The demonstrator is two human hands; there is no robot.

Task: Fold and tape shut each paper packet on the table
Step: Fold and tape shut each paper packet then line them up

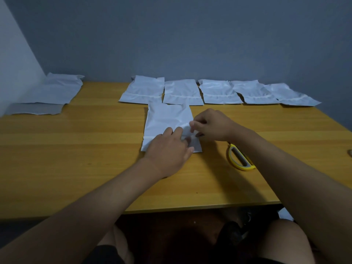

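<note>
We see a yellowish wooden table (76, 149) bearing a far row of flat white paper packets (182, 92), one nearer white packet (167, 119), two far-left packets (55, 90) (overlapping), and a yellow-handled tape cutter (240, 158) right.

Count: 8 white packets on the bench (76, 149). 5 in the back row (182, 92), 1 at centre (167, 119), 2 stacked at upper left (55, 90). 1 yellow tape dispenser (240, 158) at right. 2 hands in frame.
</note>
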